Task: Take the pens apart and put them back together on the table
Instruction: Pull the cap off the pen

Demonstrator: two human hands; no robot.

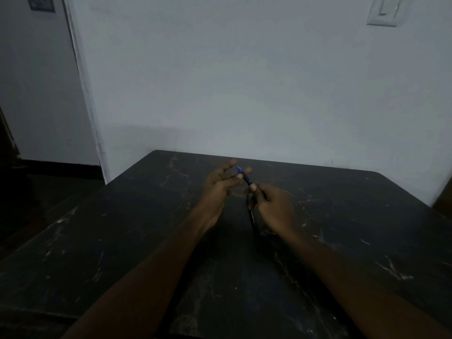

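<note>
The pen (247,179) is held up over the far middle of the dark, scratched table (117,241), between both hands and clear of the surface. It is a slim black barrel with a blue tip pointing to the far side and slightly left, while its near end slants down toward the person below the right hand (274,206). That hand's grip is clenched around the middle of the barrel, thumb and curled fingers wrapped on it. The left hand (217,189) sits just left of it, palm turned toward the pen. Two of its fingertips (240,176) close on the barrel right beside the blue tip, and the remaining fingers are spread out. Both bare forearms reach in from the near edge. A pale wall (244,81) rises behind the table, with a light switch (384,11) at the upper right.
</note>
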